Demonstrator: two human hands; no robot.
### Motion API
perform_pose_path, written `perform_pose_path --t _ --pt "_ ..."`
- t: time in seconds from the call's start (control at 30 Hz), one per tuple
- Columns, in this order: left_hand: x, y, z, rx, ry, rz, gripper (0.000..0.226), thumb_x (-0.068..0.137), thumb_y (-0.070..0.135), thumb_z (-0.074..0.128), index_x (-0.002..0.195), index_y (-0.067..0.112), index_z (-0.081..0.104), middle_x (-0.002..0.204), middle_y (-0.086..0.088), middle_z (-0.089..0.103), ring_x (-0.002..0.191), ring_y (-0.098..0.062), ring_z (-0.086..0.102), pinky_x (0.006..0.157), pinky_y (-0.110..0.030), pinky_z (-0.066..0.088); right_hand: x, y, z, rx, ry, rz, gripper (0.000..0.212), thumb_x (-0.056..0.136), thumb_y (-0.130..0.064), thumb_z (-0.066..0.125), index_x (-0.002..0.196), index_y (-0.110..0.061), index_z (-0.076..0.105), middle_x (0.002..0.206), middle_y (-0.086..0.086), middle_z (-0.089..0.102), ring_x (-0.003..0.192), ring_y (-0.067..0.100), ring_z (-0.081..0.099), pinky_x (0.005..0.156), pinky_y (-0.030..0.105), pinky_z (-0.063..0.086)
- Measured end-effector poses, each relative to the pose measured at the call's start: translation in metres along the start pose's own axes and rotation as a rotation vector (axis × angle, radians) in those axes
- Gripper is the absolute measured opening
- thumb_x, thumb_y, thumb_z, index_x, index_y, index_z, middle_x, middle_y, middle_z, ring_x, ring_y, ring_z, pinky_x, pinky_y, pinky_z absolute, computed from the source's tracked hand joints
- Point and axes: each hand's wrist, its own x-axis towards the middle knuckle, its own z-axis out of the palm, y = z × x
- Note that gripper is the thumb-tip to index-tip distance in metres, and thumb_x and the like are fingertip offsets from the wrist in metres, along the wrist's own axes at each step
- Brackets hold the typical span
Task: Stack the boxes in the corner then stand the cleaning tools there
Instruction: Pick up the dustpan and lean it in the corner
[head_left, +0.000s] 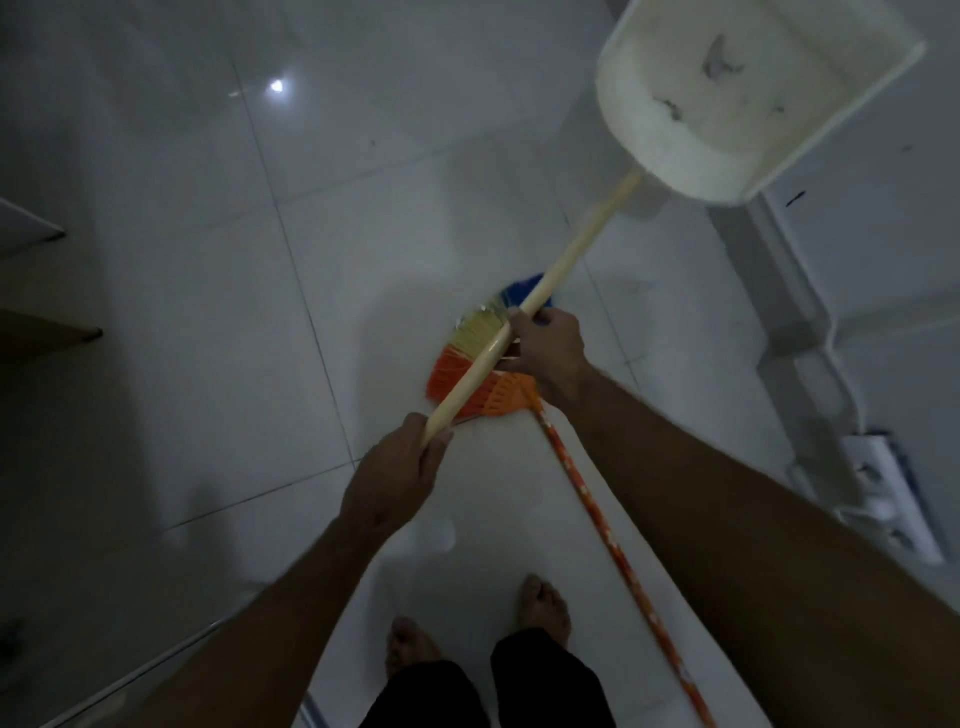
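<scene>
Holding the dustpan (748, 98) aloft at the frame's upper right, I see its pale handle (540, 317) slant down to centre. My right hand (545, 348) grips mid-shaft, nearer the pan; my left hand (400, 473) clasps the butt. The broom (483, 364) lies on the floor (208, 260) beneath.

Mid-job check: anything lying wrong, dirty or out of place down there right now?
Yes. The broom lies flat on the floor tiles rather than standing, its bristles under the hands. The dustpan, held up by its handle in the left hand and right hand, has dark bits of debris inside.
</scene>
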Motion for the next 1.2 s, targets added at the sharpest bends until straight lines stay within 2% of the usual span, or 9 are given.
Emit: perform_pose_path --t 0.13,0.23,0.4,0.5,0.6,0.7,0.83,0.97,1.2 --pt "-0.003 0.027 -0.072 0.138 -0.044 0.065 0.034 0.100 0.054 0.041 0.097 0.021 0.047 0.070 0.008 0.051 0.055 -0.011 0.051 0.050 -0.029 0.039 -0.051 -0.049 -0.008 0.068 0.016 0.036 0.023 0.100 -0.012 0.061 0.111 0.008 0.057 0.088 0.017 0.063 0.076 0.029 0.070 0.063 0.049 0.063" --pt "-0.004 0.050 -0.118 0.291 -0.028 0.098 0.036 0.099 0.058 0.042 0.097 0.022 0.048 0.071 0.009 0.050 0.057 -0.016 0.052 0.055 -0.033 0.045 -0.085 -0.075 -0.015 0.142 0.056 0.072 0.025 0.100 -0.009 0.059 0.117 0.009 0.055 0.097 0.021 0.064 0.084 0.030 0.070 0.056 0.041 0.062" --pt "-0.013 0.090 -0.178 0.469 0.009 0.156 0.042 0.097 0.063 0.042 0.091 0.022 0.049 0.069 0.008 0.049 0.055 -0.017 0.050 0.052 -0.030 0.036 -0.135 -0.107 -0.031 0.204 0.071 0.083 0.030 0.100 -0.012 0.061 0.117 0.013 0.057 0.106 0.027 0.066 0.092 0.035 0.071 0.055 0.037 0.061" --pt "-0.022 0.106 -0.205 0.503 -0.011 0.200 0.046 0.096 0.065 0.040 0.092 0.021 0.052 0.069 0.007 0.048 0.053 -0.017 0.049 0.051 -0.030 0.037 -0.170 -0.122 -0.046 -0.297 0.151 -0.086 0.042 0.098 -0.034 0.064 0.111 0.006 0.058 0.099 0.010 0.067 0.083 0.026 0.068 0.067 0.038 0.059" --pt "-0.030 0.127 -0.225 0.508 -0.020 0.218 0.053 0.093 0.071 0.030 0.092 0.022 0.051 0.067 0.008 0.047 0.053 -0.018 0.049 0.051 -0.030 0.039 -0.207 -0.133 -0.066 -0.939 0.265 -0.511 0.037 0.099 -0.036 0.054 0.119 -0.004 0.053 0.107 0.006 0.055 0.094 0.021 0.054 0.073 0.037 0.049" --pt "-0.040 0.154 -0.243 0.513 -0.049 0.206 0.047 0.095 0.068 0.038 0.092 0.022 0.049 0.068 0.008 0.045 0.055 -0.019 0.049 0.054 -0.031 0.038 -0.224 -0.143 -0.090 -1.379 0.130 -0.849 0.045 0.094 -0.035 0.055 0.132 -0.011 0.051 0.128 0.012 0.053 0.115 0.032 0.051 0.096 0.049 0.046" --pt "-0.058 0.186 -0.272 0.526 -0.076 0.227 0.046 0.094 0.069 0.037 0.089 0.025 0.046 0.065 0.011 0.042 0.055 -0.015 0.049 0.053 -0.030 0.035 -0.238 -0.183 -0.122 -1.612 -0.136 -1.023 0.053 0.099 -0.048 0.048 0.139 -0.013 0.050 0.128 0.011 0.058 0.123 0.035 0.051 0.114 0.064 0.024" --pt "-0.069 0.211 -0.305 0.526 -0.096 0.261 0.050 0.091 0.075 0.036 0.088 0.027 0.048 0.065 0.010 0.048 0.054 -0.010 0.049 0.050 -0.029 0.036 -0.270 -0.229 -0.136 -1.732 -0.328 -0.950 0.049 0.103 -0.053 0.031 0.123 -0.015 0.054 0.112 0.007 0.062 0.099 0.029 0.060 0.092 0.049 0.044" --pt "-0.069 0.257 -0.359 0.526 -0.076 0.498 0.064 0.087 0.083 0.021 0.085 0.026 0.052 0.064 0.010 0.049 0.052 -0.011 0.048 0.047 -0.027 0.028 -0.349 -0.258 -0.159 -1.639 -0.198 -0.822 0.037 0.104 -0.049 0.040 0.114 -0.016 0.053 0.107 0.006 0.062 0.094 0.025 0.057 0.084 0.042 0.044"
